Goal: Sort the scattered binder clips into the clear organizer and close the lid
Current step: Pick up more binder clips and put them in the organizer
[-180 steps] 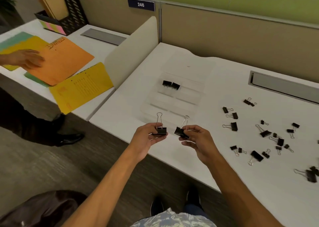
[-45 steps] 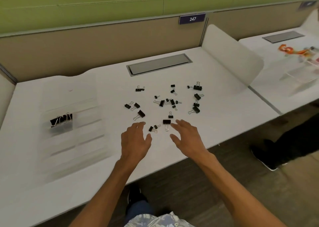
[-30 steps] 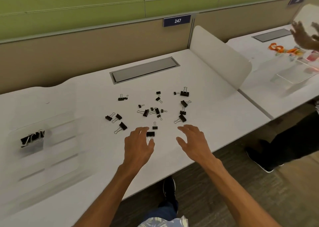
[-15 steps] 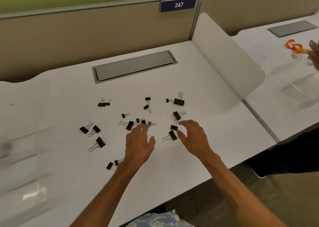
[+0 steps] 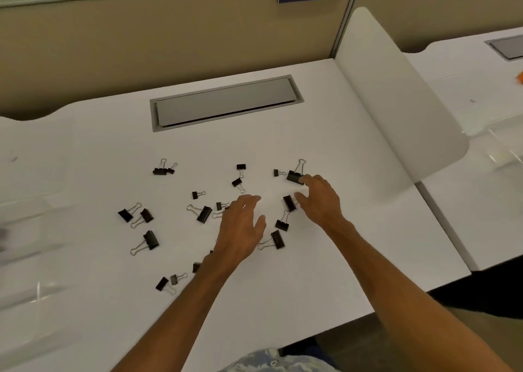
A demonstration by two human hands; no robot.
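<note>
Several black binder clips lie scattered over the middle of the white desk (image 5: 325, 272). My left hand (image 5: 240, 230) hovers palm down over the centre of the scatter, fingers spread, holding nothing. My right hand (image 5: 319, 199) reaches further out; its fingertips touch a large clip (image 5: 294, 177), and another clip (image 5: 289, 203) lies by its thumb. The clear organizer (image 5: 25, 247) is a blurred shape at the left edge of the frame; its contents cannot be made out.
A grey cable hatch (image 5: 226, 102) is set into the desk behind the clips. A white curved divider (image 5: 396, 102) stands on the right, with a neighbouring desk (image 5: 481, 117) beyond it. The desk's front edge runs close under my forearms.
Both hands have moved forward over the clips. My right hand has reached out to the large clip at the far right. The view has shifted so the organizer sits at the left edge.
</note>
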